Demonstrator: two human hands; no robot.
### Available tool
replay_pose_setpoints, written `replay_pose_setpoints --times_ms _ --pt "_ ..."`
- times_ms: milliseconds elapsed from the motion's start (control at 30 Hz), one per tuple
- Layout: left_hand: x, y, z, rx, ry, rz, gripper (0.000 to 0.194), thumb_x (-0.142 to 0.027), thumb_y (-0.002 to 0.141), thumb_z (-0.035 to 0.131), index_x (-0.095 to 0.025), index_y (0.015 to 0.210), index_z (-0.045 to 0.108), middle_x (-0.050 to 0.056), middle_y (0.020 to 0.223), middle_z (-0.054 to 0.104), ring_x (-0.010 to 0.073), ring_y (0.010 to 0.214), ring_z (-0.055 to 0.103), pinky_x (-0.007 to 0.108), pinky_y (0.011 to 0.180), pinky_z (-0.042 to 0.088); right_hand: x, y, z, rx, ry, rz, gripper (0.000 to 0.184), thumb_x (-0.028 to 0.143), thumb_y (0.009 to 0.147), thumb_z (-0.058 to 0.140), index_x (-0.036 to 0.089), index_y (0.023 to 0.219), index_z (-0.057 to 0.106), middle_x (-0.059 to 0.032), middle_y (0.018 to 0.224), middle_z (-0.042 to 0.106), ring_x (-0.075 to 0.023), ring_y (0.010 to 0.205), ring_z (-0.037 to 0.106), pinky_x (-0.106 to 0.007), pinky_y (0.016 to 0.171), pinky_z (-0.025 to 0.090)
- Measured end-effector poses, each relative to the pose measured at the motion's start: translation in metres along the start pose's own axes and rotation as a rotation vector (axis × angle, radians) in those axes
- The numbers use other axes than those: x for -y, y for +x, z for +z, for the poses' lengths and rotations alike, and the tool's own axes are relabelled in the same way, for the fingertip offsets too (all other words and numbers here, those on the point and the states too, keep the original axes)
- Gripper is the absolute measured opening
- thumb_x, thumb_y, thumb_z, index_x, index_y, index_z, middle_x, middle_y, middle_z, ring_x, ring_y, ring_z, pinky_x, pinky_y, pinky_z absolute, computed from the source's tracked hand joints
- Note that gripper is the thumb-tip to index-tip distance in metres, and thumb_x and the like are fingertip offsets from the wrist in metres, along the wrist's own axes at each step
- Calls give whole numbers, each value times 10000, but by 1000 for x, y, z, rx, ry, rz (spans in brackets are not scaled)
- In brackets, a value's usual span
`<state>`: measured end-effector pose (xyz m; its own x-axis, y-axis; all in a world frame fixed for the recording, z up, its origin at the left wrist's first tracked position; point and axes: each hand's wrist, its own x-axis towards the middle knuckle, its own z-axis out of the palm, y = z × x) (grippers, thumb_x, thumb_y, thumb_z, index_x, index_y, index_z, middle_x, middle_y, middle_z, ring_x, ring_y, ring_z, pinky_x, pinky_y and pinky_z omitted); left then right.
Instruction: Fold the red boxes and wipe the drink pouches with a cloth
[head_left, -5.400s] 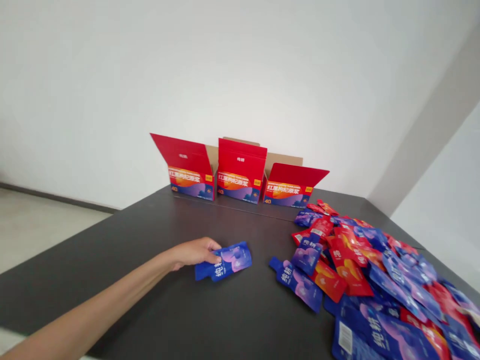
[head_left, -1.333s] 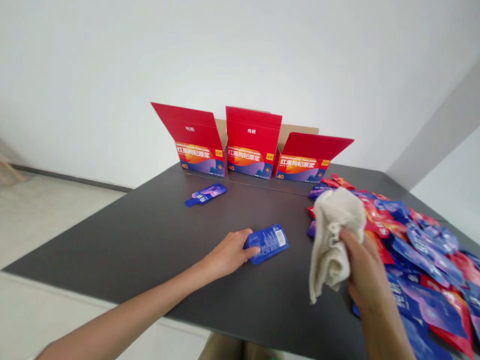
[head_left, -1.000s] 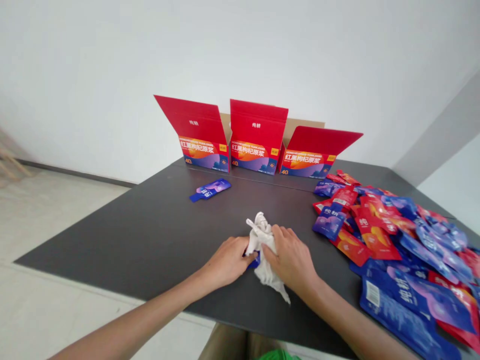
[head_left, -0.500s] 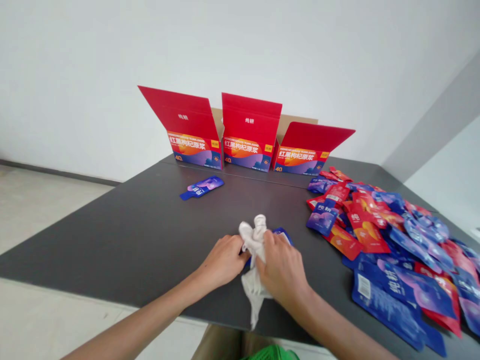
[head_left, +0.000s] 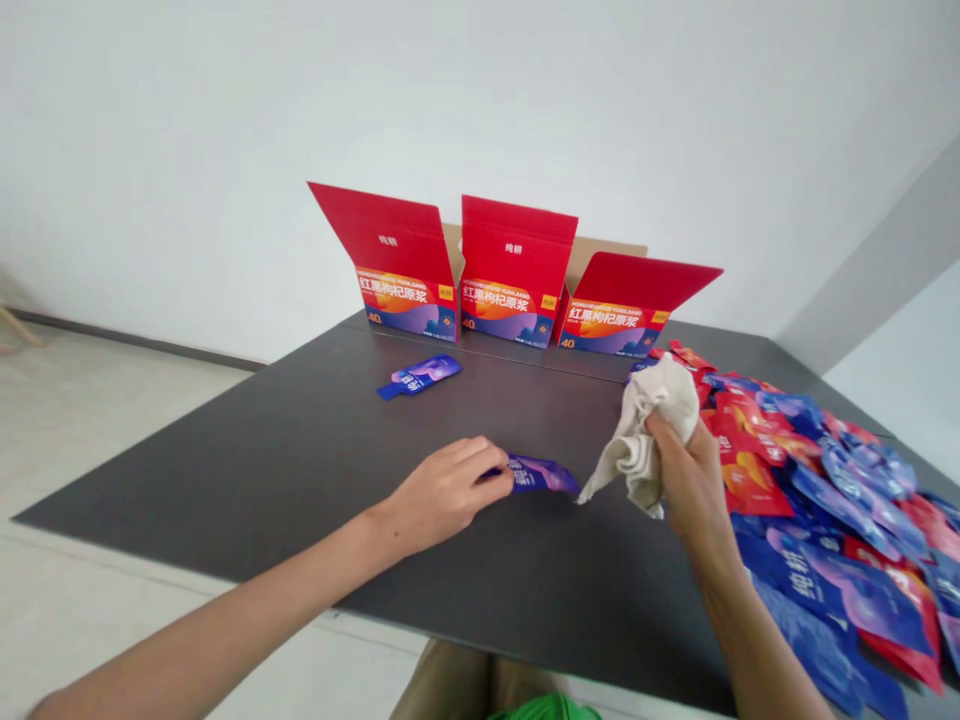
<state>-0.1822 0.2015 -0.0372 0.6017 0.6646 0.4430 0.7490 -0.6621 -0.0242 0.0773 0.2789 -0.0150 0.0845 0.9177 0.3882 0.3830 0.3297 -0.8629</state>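
Observation:
My left hand (head_left: 459,488) pinches one end of a blue pouch (head_left: 541,474) low over the middle of the table. The pouch points to the right, its printed face partly showing. Off to the right, my right hand (head_left: 686,470) grips a crumpled white cloth (head_left: 651,425), which hangs down in folds between the held pouch and a heap of pouches. Another blue pouch (head_left: 421,375) lies flat farther back, left of centre, touched by neither hand.
Three red printed boxes (head_left: 508,305) with raised lids stand in a row at the back of the dark table (head_left: 300,480), before a white wall. A large heap of red and blue pouches (head_left: 817,480) covers the right side.
Both hands were together at the cloth. My right hand has moved right and up with the cloth, while my left hand keeps the blue pouch, now more exposed.

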Motion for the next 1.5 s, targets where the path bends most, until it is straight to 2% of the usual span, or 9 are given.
replay_pose_setpoints --times_ms 133,300,433,767,900,1033,1133,1267,1500 --pt "-3 -14 -2 112 -163 101 178 -178 896 417 -183 890 595 69 1006 584 181 945 502 339 884 386 12 -28 16 252 -140 -38 290 436 819 458 188 940 548 -1 746 587 -149 638 528 -230 542 349" --pt "-20 -26 7 108 -383 -371 263 -326 841 534 -214 1078 519 60 1120 519 194 1029 488 333 899 404 9 -57 52 533 -642 -155 191 359 818 463 198 908 510 -39 801 599 -184 734 555 -246 584 301" --pt "-22 -22 11 134 -440 -578 271 -329 818 548 -213 1058 498 38 994 544 188 918 518 326 831 420 4 -52 55 563 -762 -142 188 377 832 433 216 910 490 -34 804 605 -187 729 564 -252 568 262" --pt "-15 1 28 241 -280 -574 174 -286 764 568 -183 902 542 53 925 524 206 882 487 304 774 377 13 -50 50 735 -714 -326 196 389 833 443 223 926 489 -21 885 613 -171 810 570 -241 615 296" --pt "-12 4 28 226 -331 -554 135 -309 799 540 -178 767 531 37 864 535 186 862 500 277 762 369 2 -32 38 547 -911 -206 214 369 852 401 207 954 496 -56 861 605 -197 795 565 -263 615 325" --pt "-2 3 10 270 -393 -615 162 -285 869 432 -189 748 483 -13 684 520 143 672 506 233 624 336 -16 -10 7 305 -1081 -96 282 360 824 448 152 1001 520 -146 947 579 -292 940 520 -356 710 382" --pt "9 10 -18 237 -418 -541 163 -289 886 396 -191 772 457 -35 635 476 122 605 466 219 575 294 -9 -4 -4 204 -936 -278 417 315 819 462 145 1199 450 -174 1140 507 -310 1081 448 -448 847 365" --pt "10 36 -62 242 -500 -382 197 -333 867 440 -186 739 465 -42 624 462 103 570 426 216 559 281 28 -1 17 573 -389 -627 513 361 847 472 242 1326 328 -84 1268 457 -208 1177 394 -369 946 343" --pt "10 61 -97 92 -667 -514 239 -396 765 576 -172 691 540 -44 580 483 94 552 420 206 531 288 53 -4 47 809 -110 -535 239 434 812 553 202 764 527 34 743 542 -126 768 484 -256 740 373"
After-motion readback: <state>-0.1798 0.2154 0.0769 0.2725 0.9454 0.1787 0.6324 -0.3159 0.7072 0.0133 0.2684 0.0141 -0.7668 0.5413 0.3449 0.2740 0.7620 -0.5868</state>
